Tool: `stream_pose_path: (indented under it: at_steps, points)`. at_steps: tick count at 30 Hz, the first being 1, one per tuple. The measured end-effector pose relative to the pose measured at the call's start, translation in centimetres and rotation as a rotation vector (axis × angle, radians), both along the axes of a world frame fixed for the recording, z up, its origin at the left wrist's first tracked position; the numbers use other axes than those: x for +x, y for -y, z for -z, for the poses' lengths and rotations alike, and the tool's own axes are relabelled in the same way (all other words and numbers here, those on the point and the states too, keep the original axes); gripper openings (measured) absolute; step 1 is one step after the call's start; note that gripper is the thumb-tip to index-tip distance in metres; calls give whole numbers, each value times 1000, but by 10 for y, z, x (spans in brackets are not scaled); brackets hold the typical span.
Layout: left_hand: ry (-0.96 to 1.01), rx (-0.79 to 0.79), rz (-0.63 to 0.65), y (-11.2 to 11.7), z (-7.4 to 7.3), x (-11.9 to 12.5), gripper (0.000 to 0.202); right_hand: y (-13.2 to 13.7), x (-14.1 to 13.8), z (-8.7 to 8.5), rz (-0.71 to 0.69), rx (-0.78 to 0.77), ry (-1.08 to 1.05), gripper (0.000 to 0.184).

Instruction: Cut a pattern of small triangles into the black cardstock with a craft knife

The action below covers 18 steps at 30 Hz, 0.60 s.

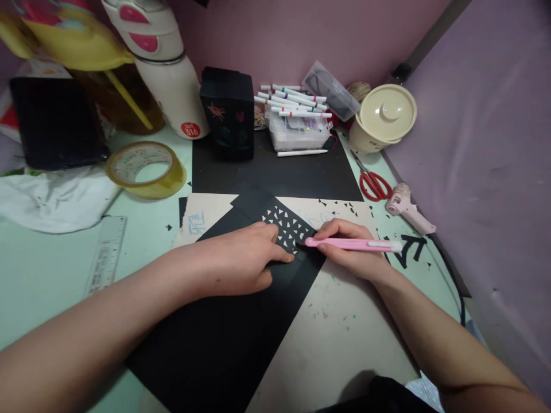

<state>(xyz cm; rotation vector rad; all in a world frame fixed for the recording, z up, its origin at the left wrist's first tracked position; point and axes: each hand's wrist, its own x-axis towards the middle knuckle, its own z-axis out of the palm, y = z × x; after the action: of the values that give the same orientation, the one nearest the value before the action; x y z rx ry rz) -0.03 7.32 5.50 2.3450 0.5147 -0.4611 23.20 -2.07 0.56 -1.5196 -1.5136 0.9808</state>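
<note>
A sheet of black paper [206, 338] lies at a slant, with several small triangular holes cut near its far corner. My left hand [247, 258] rests on this sheet, pressing it with an outstretched finger beside the holes; its other fingers are partly curled. In my right hand [355, 246] is a pink craft knife [344, 245], gripped between thumb and fingers. The knife's tip meets the paper at the right side of the cut pattern, close to my left fingertip. Beneath the black sheet is a pale board [327, 338] with blue writing.
Black paper scraps [344, 205] are scattered beyond the sheet. Red-handled scissors [375, 184] and a pink glue gun [411, 209] lie right. Markers [297, 103], a lidded pot [383, 117], a black box [228, 115] and a bottle [172, 86] line the back. Tape [172, 178] and a ruler [105, 252] lie left.
</note>
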Motion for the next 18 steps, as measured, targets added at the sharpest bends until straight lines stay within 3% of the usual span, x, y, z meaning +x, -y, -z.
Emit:
stream_pose_path:
  at_steps: [8, 18]
  points:
    - [17, -2, -3, -1, -1, -2, 57, 5, -7, 3, -158, 237, 53, 9]
    - [0, -4, -25, -1, -2, -4, 59, 7, -6, 3, -130, 127, 32, 8]
